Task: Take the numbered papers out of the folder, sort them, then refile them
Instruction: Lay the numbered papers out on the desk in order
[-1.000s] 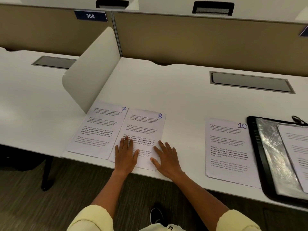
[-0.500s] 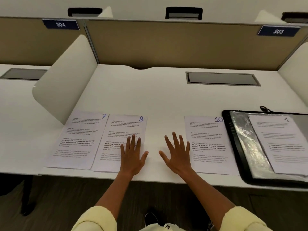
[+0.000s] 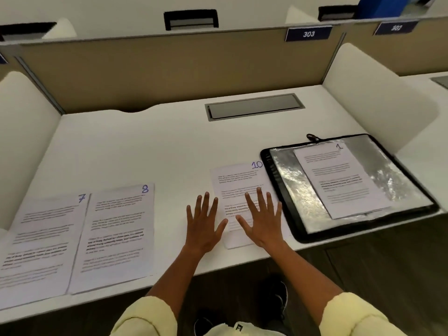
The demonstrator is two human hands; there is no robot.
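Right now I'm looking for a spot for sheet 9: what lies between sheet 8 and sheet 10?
In the head view, bare white desk and the left hand, open; nothing else between sheet 8 and sheet 10.

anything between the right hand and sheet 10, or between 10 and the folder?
Nothing visible. The right hand lies spread over sheet 10, nothing between them. The open folder sits directly right of it, edges nearly touching; only sheet 1 lies on the folder's sleeve.
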